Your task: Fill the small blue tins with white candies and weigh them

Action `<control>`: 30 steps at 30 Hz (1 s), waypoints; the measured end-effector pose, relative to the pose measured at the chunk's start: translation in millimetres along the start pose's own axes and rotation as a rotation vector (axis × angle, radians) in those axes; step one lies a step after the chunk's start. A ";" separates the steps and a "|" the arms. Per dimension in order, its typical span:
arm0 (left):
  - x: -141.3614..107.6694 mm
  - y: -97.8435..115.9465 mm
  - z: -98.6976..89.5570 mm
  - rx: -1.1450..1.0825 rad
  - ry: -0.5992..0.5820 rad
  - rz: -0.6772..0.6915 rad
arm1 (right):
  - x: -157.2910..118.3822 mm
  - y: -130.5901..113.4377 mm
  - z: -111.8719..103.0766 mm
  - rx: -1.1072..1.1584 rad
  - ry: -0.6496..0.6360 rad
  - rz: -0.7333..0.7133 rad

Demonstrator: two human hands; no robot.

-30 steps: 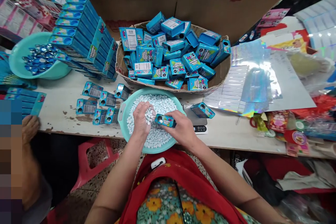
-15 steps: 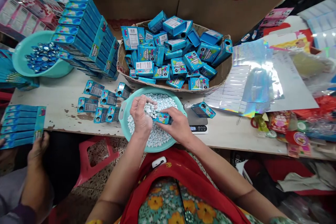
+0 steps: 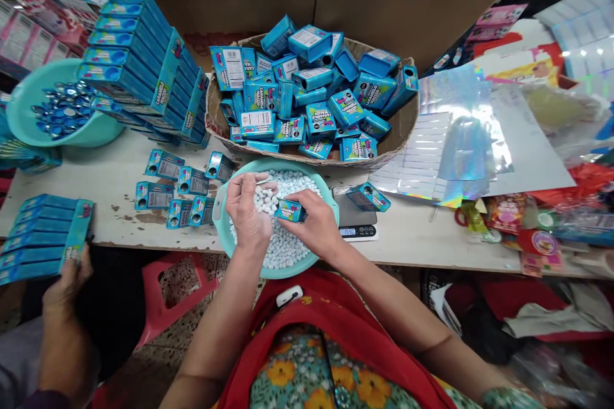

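My left hand cups a heap of small white candies over a turquoise basin filled with more of them. Pinched between the fingers of my right hand is a small blue box, its end against the candies in my left palm. To the right, another blue box lies on a small digital scale with a lit display. Several blue boxes stand on the table left of the basin.
Behind the basin is a cardboard box heaped with blue boxes. Stacked blue packs and a bowl of blue items are at left. A co-worker's hand holds a blue pack. Shiny sheets lie at right.
The view has shifted slightly, moving most things left. The co-worker's blue pack has tilted and come further into view. My hands still hold the candies and the small box over the basin.
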State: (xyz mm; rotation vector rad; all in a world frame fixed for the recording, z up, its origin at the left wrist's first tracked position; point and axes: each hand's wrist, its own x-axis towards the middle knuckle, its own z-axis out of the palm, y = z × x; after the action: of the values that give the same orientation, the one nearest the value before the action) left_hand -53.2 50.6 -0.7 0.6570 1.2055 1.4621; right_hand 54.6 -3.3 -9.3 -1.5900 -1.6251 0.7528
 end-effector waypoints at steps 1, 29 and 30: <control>-0.8 2.3 0.7 -0.007 0.008 0.025 | -0.7 -2.3 -0.9 0.004 0.007 -0.013; 4.0 -22.1 -2.9 0.119 0.014 0.097 | -5.6 9.3 9.0 0.023 0.024 0.048; 4.3 -23.7 -2.5 0.124 0.015 0.093 | -5.4 10.8 9.0 0.026 0.019 0.057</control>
State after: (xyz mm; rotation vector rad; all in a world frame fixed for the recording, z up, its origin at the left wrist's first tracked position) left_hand -47.5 51.6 -24.2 0.7966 1.2997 1.4794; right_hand 53.2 -7.2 -23.8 -1.6258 -1.5566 0.7829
